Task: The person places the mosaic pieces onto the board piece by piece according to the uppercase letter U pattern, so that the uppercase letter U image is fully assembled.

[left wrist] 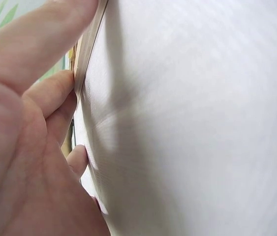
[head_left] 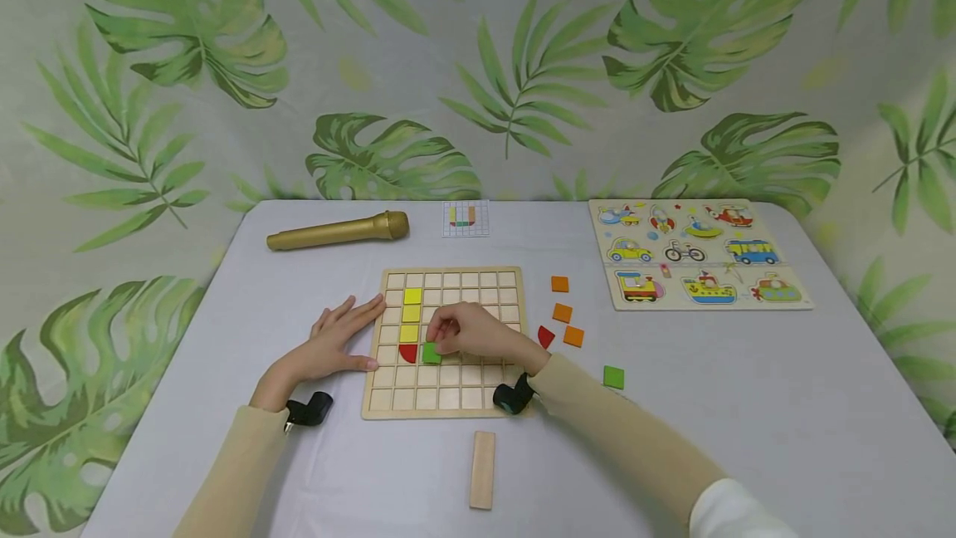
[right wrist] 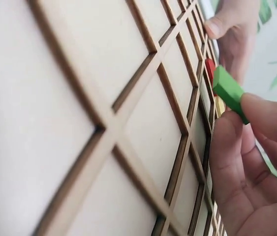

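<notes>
A wooden grid board [head_left: 448, 414] lies on the table under my hands. Three yellow square tiles [head_left: 411, 314] fill a column on its left side, with a red quarter-round tile [head_left: 407, 353] just below them. Between thumb and forefinger, my right hand [head_left: 475, 330] pinches a green square tile [head_left: 431, 354], tilted close over the board beside the red piece; the right wrist view shows this green tile [right wrist: 229, 91] from the side. My left hand [head_left: 332, 344] has its fingers spread and touches the board's left edge, which the left wrist view also shows.
Right of the board lie orange tiles [head_left: 560, 284], a red quarter-round [head_left: 546, 337] and another green tile [head_left: 614, 377]. A vehicle puzzle [head_left: 702, 251], a pattern card [head_left: 466, 219] and a gold microphone [head_left: 338, 231] sit farther back. A wooden strip [head_left: 482, 470] lies in front.
</notes>
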A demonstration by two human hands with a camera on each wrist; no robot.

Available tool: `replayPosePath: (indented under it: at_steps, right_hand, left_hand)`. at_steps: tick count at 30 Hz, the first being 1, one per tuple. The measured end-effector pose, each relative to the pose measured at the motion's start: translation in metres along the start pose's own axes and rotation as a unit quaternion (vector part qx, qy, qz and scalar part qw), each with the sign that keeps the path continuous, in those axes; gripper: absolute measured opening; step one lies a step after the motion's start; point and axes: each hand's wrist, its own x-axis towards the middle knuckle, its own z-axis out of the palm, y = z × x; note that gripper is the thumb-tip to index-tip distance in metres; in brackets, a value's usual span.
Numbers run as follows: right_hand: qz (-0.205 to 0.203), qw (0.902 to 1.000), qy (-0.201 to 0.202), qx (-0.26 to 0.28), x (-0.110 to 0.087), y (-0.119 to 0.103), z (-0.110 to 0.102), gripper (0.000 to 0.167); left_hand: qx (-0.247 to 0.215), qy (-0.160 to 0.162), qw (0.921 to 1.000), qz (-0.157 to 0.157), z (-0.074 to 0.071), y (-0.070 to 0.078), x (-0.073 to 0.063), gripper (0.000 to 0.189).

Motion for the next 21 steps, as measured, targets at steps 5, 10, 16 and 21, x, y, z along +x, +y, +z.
replayPosePath:
  at_steps: [5,10,16,21]
  right_hand:
    - [-0.011,0.9981,0.006,-0.061,0.006,-0.006,0.007,0.010]
    - [-0.021,0.9922,0.023,-0.121,0.007,-0.011,0.011,0.010]
    - [-0.030,0.9840,0.035,-0.172,0.007,-0.014,0.015,0.014]
    - [-0.029,0.9878,0.028,-0.151,0.005,-0.012,0.013,0.013]
  left_hand:
    - [0.001,0.000,1.0000,0.002,0.000,0.000,0.000,0.093]
    - [0.000,0.000,1.0000,0.003,0.001,-0.001,0.000,0.093]
    - [0.001,0.001,1.0000,0.003,0.000,-0.001,0.000,0.093]
    - [0.000,0.002,1.0000,0.001,0.001,-0.002,0.000,0.093]
